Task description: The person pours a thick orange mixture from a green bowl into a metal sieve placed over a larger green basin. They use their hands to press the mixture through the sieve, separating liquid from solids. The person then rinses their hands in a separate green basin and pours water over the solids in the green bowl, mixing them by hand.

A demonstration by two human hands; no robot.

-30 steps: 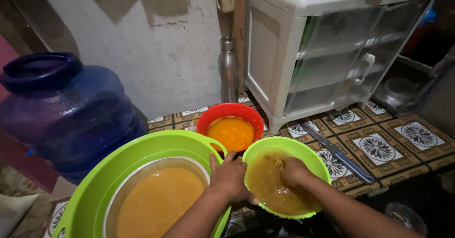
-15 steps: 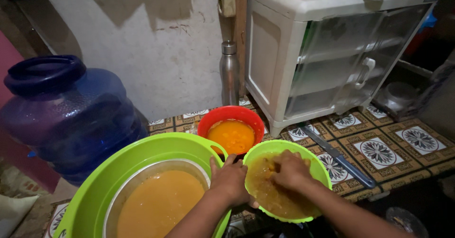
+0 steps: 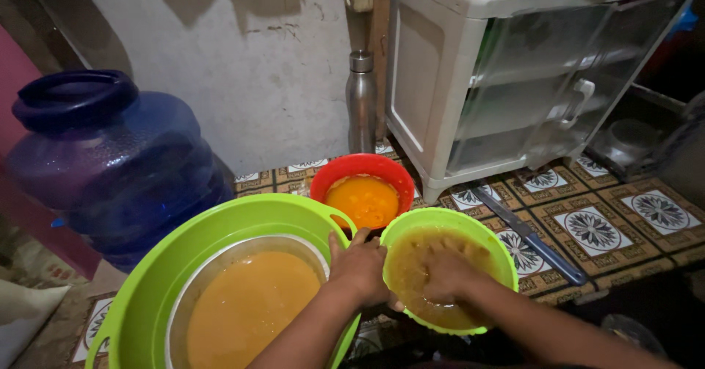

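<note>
Biggest risk here was a spill, I reckon: the small green bowl (image 3: 449, 275) was only braced on one side, so a hard squeeze could tip it and slop pulp onto the tiled floor (image 3: 609, 226). The right hand (image 3: 448, 273) was sunk in the brownish mush, fingers curled into it; couldn't tell if it gripped anything. The left hand (image 3: 361, 270) was spread against that bowl's left rim, steadying it. Just left sat a big green tub (image 3: 220, 229) of orange liquid, a red bowl (image 3: 361, 185) behind, a knife (image 3: 529, 233) to the right.
</note>
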